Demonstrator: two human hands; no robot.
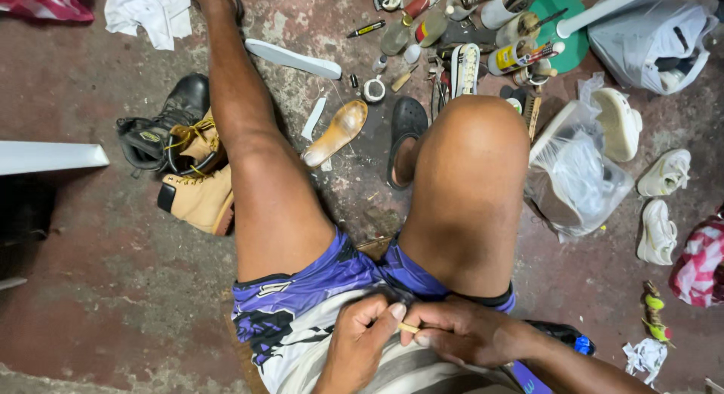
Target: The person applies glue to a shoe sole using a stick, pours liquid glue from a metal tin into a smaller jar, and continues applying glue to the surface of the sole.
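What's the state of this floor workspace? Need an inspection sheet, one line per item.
Surface: worn reddish concrete floor, stained.
Job's things: small pale stick pinched between both hands over the lap.
Clutter: tan boot, black boot, loose insole, white sole, black clog, glue bottles and tools, white sneakers, plastic bags.
Grippers: left hand and right hand both grip the stick.
Cables: nothing seen.
Surroundings: white rag, bagged items.

stained floor (90, 288) (concrete) bears boots (197, 198), sneakers (658, 229).
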